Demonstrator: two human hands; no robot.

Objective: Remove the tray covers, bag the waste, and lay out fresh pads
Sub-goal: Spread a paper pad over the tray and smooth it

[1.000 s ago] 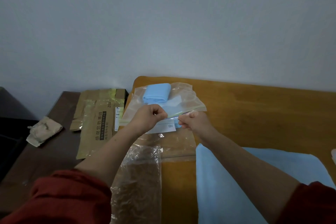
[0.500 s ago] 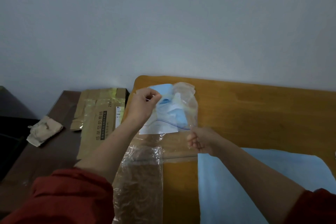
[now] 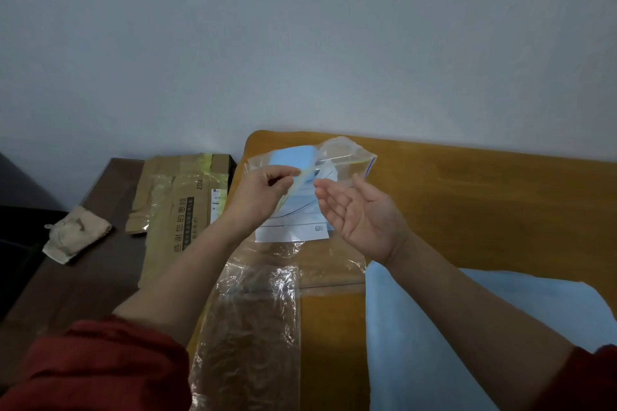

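My left hand (image 3: 258, 195) pinches the near edge of a clear zip bag (image 3: 347, 157) and holds it up over the far left corner of the wooden table (image 3: 467, 203). Inside the bag sits a folded light blue pad (image 3: 289, 157) above a white printed label (image 3: 290, 231). My right hand (image 3: 362, 213) hovers palm up just right of the bag's opening, fingers relaxed and holding nothing. A light blue pad (image 3: 434, 327) lies spread flat on the table at the lower right, under my right forearm.
Crumpled clear plastic film (image 3: 253, 320) hangs over the table's left edge below my hands. On the dark side table (image 3: 66, 294) to the left lie a flattened cardboard box (image 3: 177, 210) and a crumpled beige wad (image 3: 75, 233). A plain grey wall stands behind.
My right hand let go of the zip bag's edge and opened palm up beside it. My left hand keeps its pinch and has lifted that edge, so the bag's mouth gapes.
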